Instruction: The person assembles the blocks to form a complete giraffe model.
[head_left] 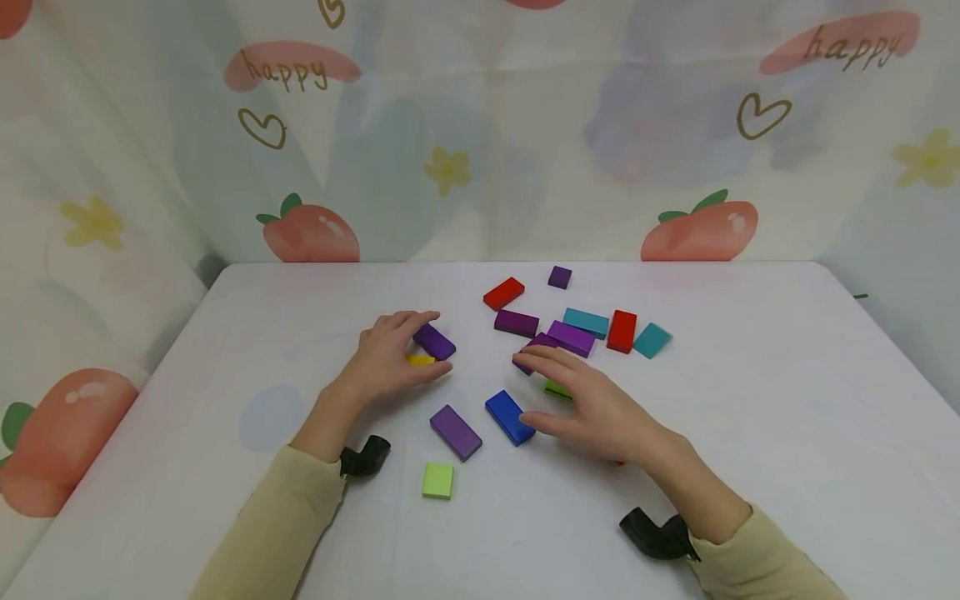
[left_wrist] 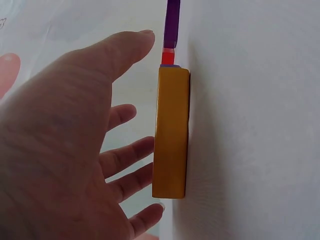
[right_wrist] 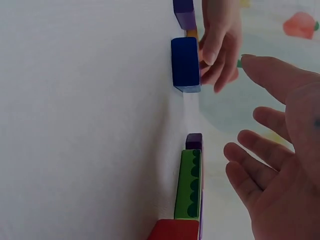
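**Left hand (head_left: pixel 386 354) at a yellow block (head_left: pixel 421 360), right hand (head_left: pixel 600 404) over a green block (head_left: pixel 556 389)**

Head cam first. Both forearms angled in from the near side, tan sleeves (head_left: pixel 273 517) down to the wrists, a bent black piece (head_left: pixel 366 457) poking out at each cuff. Left thumb and fingers spread apart, yellow block and a deep purple block (head_left: pixel 435 342) in the gap. Pretty much the same on the right: thumb well away from the fingers, tip overlapping a blue block (head_left: pixel 505 414) from this angle, green block partly hidden behind the hand. White table (head_left: pixel 525 542) underneath, pale curtain (head_left: pixel 510 125) behind with peaches, hearts, yellow flowers and "happy" lettering. Closer in, a lighter purple block (head_left: pixel 456 432) and a lime square (head_left: pixel 438 481). Farther back, a loose bunch of purple, red and teal blocks (head_left: pixel 572 338).

Left wrist cam: sideways, table along the right. Yellow block huge up front, resting on the white surface, one long face in full view, versus just a scrap of yellow from above. Thumb clear of it, fingers apart, a couple of fingertips lost behind the block. Can't tell if touching.

Right wrist cam: sideways too, table on the left. Thumb and fingers apart, clear of the blocks. Dark scallops on the green block only readable here, plus a red block (right_wrist: pixel 175 230) at the bottom edge. Left hand also in shot, past the blue block, fingers pointing down.
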